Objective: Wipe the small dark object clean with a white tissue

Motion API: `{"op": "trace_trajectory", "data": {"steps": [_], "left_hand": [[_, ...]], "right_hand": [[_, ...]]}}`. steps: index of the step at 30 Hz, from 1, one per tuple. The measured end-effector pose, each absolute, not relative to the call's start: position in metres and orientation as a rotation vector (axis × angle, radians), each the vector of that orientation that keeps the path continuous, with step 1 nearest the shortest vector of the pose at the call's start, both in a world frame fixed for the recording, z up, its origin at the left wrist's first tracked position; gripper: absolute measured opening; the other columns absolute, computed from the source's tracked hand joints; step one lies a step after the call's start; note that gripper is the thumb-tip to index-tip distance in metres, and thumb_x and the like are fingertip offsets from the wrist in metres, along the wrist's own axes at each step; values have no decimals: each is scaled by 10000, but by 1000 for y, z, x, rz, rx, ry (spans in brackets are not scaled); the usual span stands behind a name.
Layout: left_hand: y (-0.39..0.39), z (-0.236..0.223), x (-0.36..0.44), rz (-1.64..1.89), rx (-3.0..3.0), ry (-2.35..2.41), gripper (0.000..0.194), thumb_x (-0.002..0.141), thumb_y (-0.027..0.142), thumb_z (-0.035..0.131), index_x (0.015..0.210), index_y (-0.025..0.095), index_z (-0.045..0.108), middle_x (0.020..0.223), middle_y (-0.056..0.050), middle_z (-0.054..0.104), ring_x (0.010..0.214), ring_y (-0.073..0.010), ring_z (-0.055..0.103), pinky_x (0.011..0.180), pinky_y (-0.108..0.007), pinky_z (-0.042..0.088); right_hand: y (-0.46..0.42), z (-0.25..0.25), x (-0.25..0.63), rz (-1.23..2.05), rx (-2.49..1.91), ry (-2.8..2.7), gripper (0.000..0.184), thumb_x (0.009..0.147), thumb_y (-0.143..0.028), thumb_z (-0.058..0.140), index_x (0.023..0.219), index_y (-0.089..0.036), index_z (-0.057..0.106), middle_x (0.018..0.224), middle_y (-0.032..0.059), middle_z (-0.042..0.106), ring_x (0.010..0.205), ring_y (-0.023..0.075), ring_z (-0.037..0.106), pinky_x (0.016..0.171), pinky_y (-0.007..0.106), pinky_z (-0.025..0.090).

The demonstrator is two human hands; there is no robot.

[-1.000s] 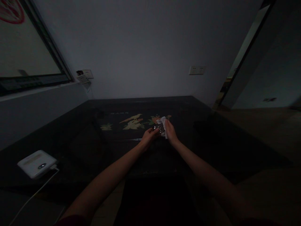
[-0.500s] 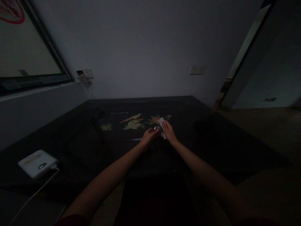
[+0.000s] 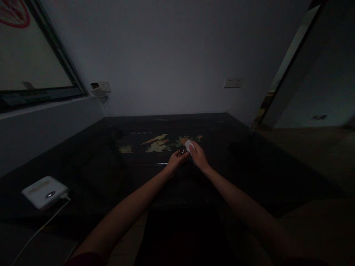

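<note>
My left hand (image 3: 175, 159) is closed on a small dark, shiny object (image 3: 183, 151), whose kind I cannot make out in the dim light. Close beside it, my right hand (image 3: 199, 156) grips a crumpled white tissue (image 3: 189, 144) and presses it near the small object; whether the two touch is hidden by the fingers. Both hands are held over the middle of a dark table (image 3: 172, 186), in front of a painted bird and flower picture (image 3: 158, 143) on its top.
At the left edge of the table lies a white box-shaped device (image 3: 44, 190) with a white cable (image 3: 41, 227) running off toward me. Wall sockets (image 3: 233, 82) sit on the wall behind. A window (image 3: 33, 51) is at the left, a doorway (image 3: 288, 51) at the right.
My right hand has shifted slightly, and the tissue is now bunched more compactly, with less of it hanging below the fingers. My left hand stays almost in place.
</note>
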State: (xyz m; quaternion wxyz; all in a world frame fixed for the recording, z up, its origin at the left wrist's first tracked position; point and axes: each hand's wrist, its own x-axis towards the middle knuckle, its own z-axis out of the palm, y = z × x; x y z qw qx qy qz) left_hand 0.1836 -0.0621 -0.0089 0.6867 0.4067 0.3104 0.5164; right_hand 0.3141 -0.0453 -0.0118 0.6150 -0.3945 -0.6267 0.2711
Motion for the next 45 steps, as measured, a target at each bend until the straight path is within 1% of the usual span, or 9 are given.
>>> {"op": "trace_trajectory", "data": {"steps": [5, 12, 18, 21, 24, 30, 37, 41, 45], "left_hand": [[-63, -8, 184, 1175, 918, 723, 364, 566, 232, 836, 847, 125, 631, 884, -49, 683, 818, -153, 645, 910, -343, 472], [-64, -5, 184, 1151, 929, 733, 395, 592, 223, 822, 932, 131, 643, 992, -89, 682, 870, -178, 645, 882, -334, 472], [-63, -6, 183, 1168, 925, 712, 374, 616, 256, 806, 924, 141, 630, 994, -84, 669, 867, -155, 636, 829, -284, 479], [-61, -8, 183, 1201, 908, 711, 375, 604, 247, 810, 914, 153, 621, 988, -64, 655, 862, -145, 627, 821, -283, 482], [-59, -11, 182, 1221, 893, 692, 380, 591, 248, 814, 900, 163, 610, 937, -35, 645, 820, -128, 622, 817, -286, 483], [-57, -13, 177, 1240, 821, 684, 356, 616, 248, 791, 906, 193, 591, 927, -12, 640, 835, -122, 607, 877, -318, 475], [-54, -6, 173, 1277, 648, 728, 358, 645, 268, 776, 932, 220, 567, 1041, -25, 633, 931, -166, 596, 895, -421, 483], [-53, -7, 173, 1284, 622, 708, 332, 644, 297, 777, 871, 202, 554, 976, -33, 646, 938, -190, 607, 869, -419, 485], [-50, -9, 174, 1313, 593, 708, 340, 631, 252, 785, 851, 206, 530, 887, -4, 642, 859, -155, 612, 798, -329, 489]], "right_hand": [[-49, -8, 314, 570, -928, -1516, 372, 834, -483, 534, 1078, -225, 645, 1146, 76, 650, 1102, 245, 565, 1003, 396, 374], [-29, -20, 319, 998, -993, -1052, 471, 762, -622, 545, 939, -197, 646, 945, 54, 720, 906, 237, 655, 824, 369, 502], [-28, -22, 319, 1212, -920, -1042, 548, 790, -712, 433, 976, -227, 608, 1000, 80, 713, 871, 231, 684, 757, 363, 545], [-34, -17, 316, 1224, -896, -1087, 508, 753, -645, 563, 1048, -232, 581, 1044, 71, 701, 895, 225, 678, 765, 353, 544], [-40, -13, 315, 1248, -867, -1143, 556, 643, -448, 759, 1114, -234, 555, 1055, 52, 695, 914, 221, 669, 803, 351, 533], [-43, -8, 315, 1218, -851, -1201, 591, 560, -277, 809, 1098, -234, 568, 1050, 40, 691, 913, 212, 658, 831, 360, 522], [-38, -11, 320, 1166, -892, -1130, 371, 634, -338, 739, 961, -195, 638, 932, 52, 718, 808, 212, 670, 752, 352, 531], [-37, -12, 321, 1155, -933, -1144, 388, 679, -404, 700, 992, -182, 637, 908, 55, 717, 783, 212, 668, 715, 340, 532], [-40, -15, 315, 1016, -954, -1386, 498, 663, -420, 730, 1075, -164, 617, 1033, 88, 694, 936, 240, 650, 856, 385, 500]]}}
